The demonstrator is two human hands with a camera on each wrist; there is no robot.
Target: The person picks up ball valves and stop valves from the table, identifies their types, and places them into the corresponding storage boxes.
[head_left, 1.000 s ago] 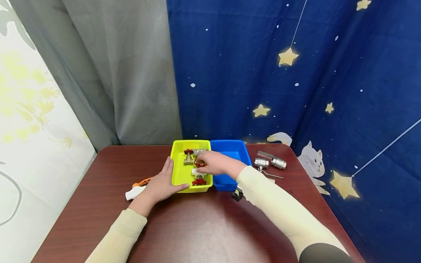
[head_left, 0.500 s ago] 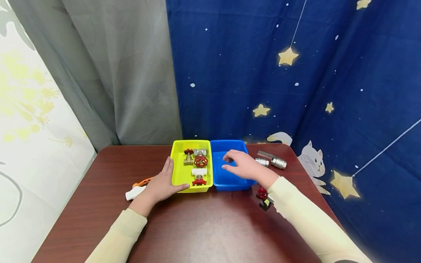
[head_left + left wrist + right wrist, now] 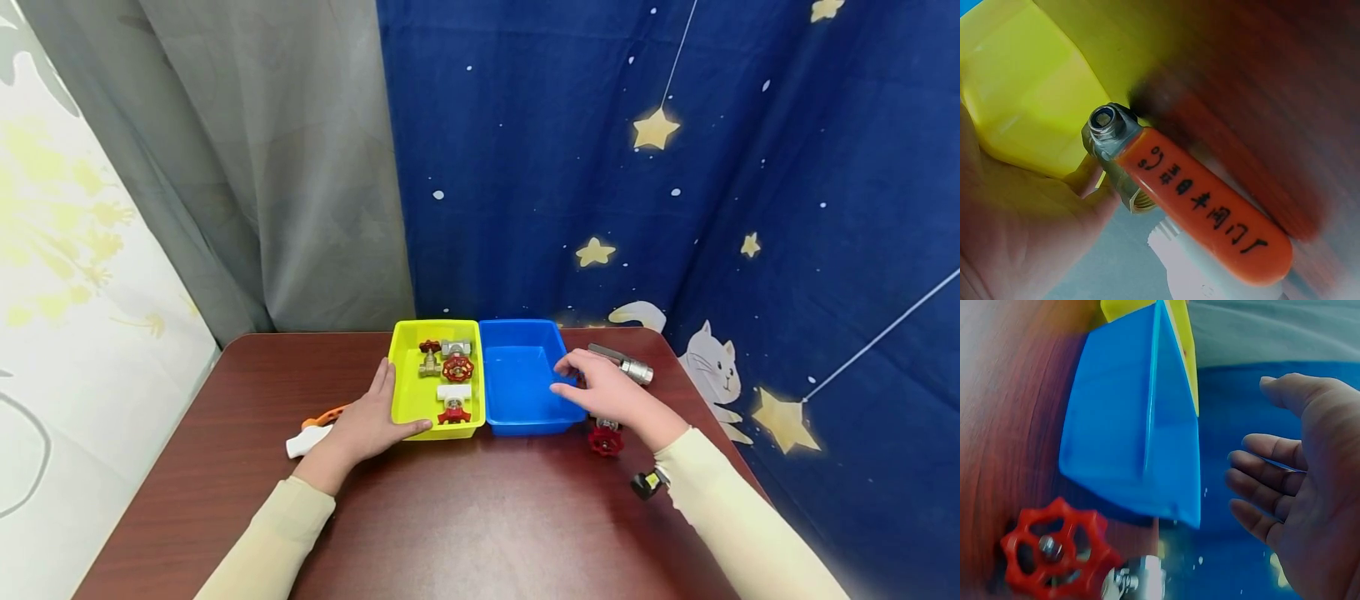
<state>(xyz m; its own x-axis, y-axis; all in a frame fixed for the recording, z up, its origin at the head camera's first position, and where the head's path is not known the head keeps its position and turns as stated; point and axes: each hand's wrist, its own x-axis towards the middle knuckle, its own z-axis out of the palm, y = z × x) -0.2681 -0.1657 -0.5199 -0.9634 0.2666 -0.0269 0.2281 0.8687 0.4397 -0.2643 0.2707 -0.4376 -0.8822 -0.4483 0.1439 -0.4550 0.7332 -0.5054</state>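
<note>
My left hand rests with straight fingers along the left side of the yellow tray. Inside this tray lie a small brass gate valve, a silver gate valve with a red handwheel and a white valve with a red handle. Over the right rim of the blue tray hovers my right hand, fingers loosely bent and holding nothing. Below it, a valve with a red handwheel shows on the table beside the blue tray.
Beside my left hand lie an orange-handled ball valve and a white plastic piece. A silver ball valve with a grey lever lies at the back right, partly behind my right hand. Curtains hang behind the table.
My right hand has let go of the red-wheeled silver gate valve in the yellow tray and moved right, across the blue tray to its far side. My left hand has stayed put.
</note>
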